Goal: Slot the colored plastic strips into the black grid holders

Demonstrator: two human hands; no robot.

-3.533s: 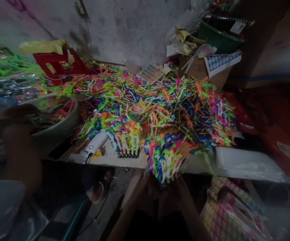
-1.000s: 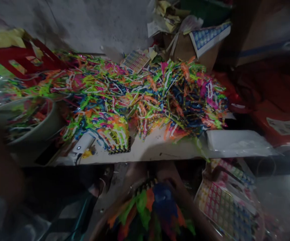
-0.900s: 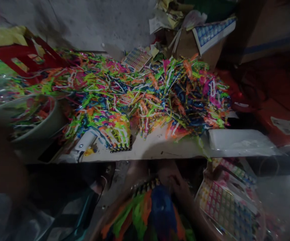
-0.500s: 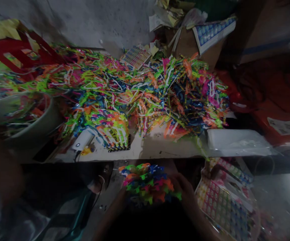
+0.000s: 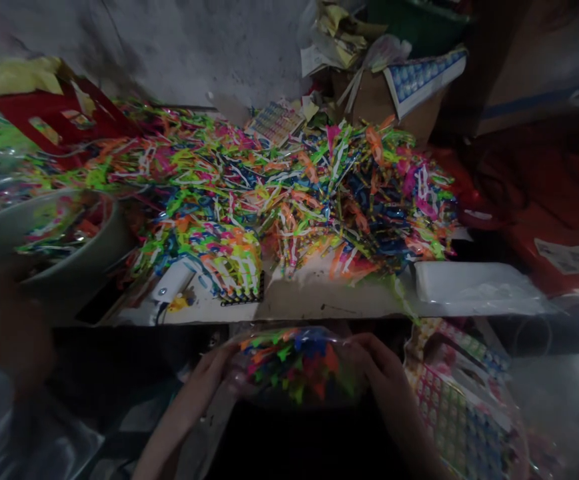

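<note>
A bundle of small colourful plastic toys [image 5: 314, 367], in orange, green, blue and pink, is at the table's front edge, close to my body. Clear plastic, seemingly a bag [image 5: 239, 377], lies over the bundle and shines along its top. My left hand [image 5: 217, 363] is closed on the bag's left side. On the opposite side my right hand [image 5: 377, 360] grips the plastic, fingers bent toward the toys. Both sets of fingertips are dim and partly hidden by the bag.
A long heap of bright plastic toys [image 5: 269, 180] covers the table [image 5: 289, 297]. A toy-filled rack [image 5: 242, 300], a white device [image 5: 173, 280] and a stack of clear bags [image 5: 469, 283] line its front. Another person's arm [image 5: 9, 333] is near the tub [image 5: 114, 223] at left.
Clear plastic now covers the bundle's top, where the toys showed bare before. Both my hands have come up at its sides, the left one out into view.
</note>
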